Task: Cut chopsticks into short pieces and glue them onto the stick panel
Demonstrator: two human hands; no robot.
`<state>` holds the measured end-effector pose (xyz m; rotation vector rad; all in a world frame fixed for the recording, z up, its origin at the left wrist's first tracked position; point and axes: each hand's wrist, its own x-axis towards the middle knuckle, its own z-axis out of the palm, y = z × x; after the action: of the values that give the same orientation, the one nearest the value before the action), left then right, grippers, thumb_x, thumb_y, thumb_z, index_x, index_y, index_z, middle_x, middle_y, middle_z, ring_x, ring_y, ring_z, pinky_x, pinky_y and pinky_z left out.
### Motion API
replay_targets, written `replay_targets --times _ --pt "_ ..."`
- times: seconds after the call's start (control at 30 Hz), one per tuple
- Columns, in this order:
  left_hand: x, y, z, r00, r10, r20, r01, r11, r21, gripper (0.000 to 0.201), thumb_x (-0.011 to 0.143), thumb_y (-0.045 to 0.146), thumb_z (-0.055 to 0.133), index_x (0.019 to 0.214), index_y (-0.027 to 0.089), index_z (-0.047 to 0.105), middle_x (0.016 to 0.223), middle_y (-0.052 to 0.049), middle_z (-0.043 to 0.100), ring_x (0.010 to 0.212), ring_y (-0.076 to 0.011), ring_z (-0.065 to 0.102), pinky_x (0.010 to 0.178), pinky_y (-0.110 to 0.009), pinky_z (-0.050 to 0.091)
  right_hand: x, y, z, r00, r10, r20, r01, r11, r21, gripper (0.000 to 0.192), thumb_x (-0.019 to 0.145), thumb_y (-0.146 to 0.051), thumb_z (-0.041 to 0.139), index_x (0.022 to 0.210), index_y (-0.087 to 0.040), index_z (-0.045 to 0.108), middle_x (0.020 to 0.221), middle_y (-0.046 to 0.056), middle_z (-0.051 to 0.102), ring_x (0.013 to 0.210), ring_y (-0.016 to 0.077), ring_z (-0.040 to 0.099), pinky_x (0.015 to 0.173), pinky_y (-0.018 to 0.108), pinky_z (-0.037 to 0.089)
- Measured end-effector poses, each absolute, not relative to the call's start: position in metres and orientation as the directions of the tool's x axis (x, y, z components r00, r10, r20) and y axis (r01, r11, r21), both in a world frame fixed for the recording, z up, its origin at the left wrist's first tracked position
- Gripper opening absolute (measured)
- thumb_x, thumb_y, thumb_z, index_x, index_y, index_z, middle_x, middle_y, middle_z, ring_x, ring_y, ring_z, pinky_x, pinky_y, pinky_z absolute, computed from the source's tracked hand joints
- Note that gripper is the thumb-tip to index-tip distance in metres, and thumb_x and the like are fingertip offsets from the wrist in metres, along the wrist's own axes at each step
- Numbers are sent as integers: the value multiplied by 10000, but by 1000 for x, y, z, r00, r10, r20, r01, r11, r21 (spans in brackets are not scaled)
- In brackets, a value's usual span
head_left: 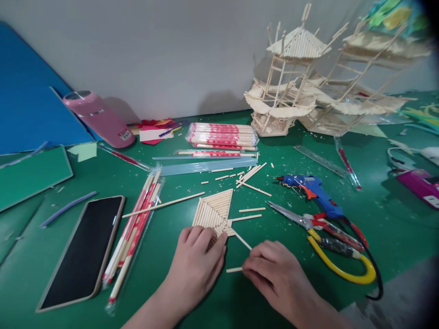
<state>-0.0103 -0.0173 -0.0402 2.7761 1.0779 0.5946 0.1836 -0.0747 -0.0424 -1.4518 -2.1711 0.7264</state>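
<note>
My left hand [199,258], fingers bent and together, presses on the near edge of a flat panel of glued wooden sticks [216,208] with striped triangular sections. Part of the panel is hidden under that hand. To its right, my right hand [272,269] is closed in a pinch on a short wooden stick [234,270] that points left. Another thin stick [243,241] runs from the panel to the right fingertips; whether they touch it I cannot tell. Two cut sticks [252,210] lie just beyond, right of the panel.
A blue glue gun [315,189] and yellow-handled scissors [336,258] lie right, with a black cable. At left are a phone [82,251] and wrapped chopsticks [137,228]. Behind stand a pink bottle [99,119], a chopstick bundle [222,135] and a stick-built tower [284,87].
</note>
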Motion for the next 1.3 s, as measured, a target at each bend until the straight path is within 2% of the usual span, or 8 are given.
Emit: replay_targets --times 0.2,0.3,0.43,0.57,0.7,0.87,1.3 --pt "-11 -19 -42 657 682 320 640 -730 242 230 821 144 463 1021 149 577 788 -75 554 733 -202 475 649 -370 392 184 -75 -43 -350 936 31 727 292 -621 123 853 -181 459 813 -236 561 793 -11 563 733 134 483 637 286 329" --pt "-13 -20 -42 642 692 329 635 -721 278 238 815 151 479 1036 138 566 811 -80 549 745 -201 473 663 -370 393 186 -78 -43 -356 932 67 702 314 -639 106 841 -197 479 895 -244 558 832 3 574 760 150 498 660 298 356" --pt "-15 -21 -42 618 709 339 615 -705 353 223 808 137 488 1019 133 561 839 -82 548 768 -198 478 686 -362 394 188 -78 -41 -320 937 139 652 324 -685 186 826 -181 491 1002 -227 526 901 29 576 814 158 516 711 295 399" --pt "-16 -22 -43 612 713 341 607 -701 375 204 811 132 478 999 134 559 853 -83 555 778 -199 485 691 -361 392 185 -64 -38 -244 952 185 678 304 -669 144 838 -179 473 953 -215 551 882 32 581 815 147 537 713 262 419" --pt "-15 -22 -43 617 715 330 627 -700 344 231 824 147 458 1038 149 546 843 -75 555 767 -194 484 684 -352 391 178 -42 -40 -213 958 190 729 286 -622 111 845 -220 485 884 -223 589 844 25 599 784 154 548 702 266 423" --pt "-14 -21 -40 661 691 292 637 -723 268 270 827 185 449 1079 164 544 832 -72 547 768 -199 476 677 -360 389 172 -30 -45 -222 960 167 743 278 -609 84 825 -221 528 818 -215 611 790 18 603 765 157 544 689 265 421" --pt "-13 -21 -42 681 687 256 625 -726 286 252 838 169 427 1059 150 549 856 -71 558 781 -212 466 703 -390 362 171 -29 -47 -232 958 168 731 285 -620 133 838 -211 511 761 -203 619 741 15 620 724 148 552 671 267 408"
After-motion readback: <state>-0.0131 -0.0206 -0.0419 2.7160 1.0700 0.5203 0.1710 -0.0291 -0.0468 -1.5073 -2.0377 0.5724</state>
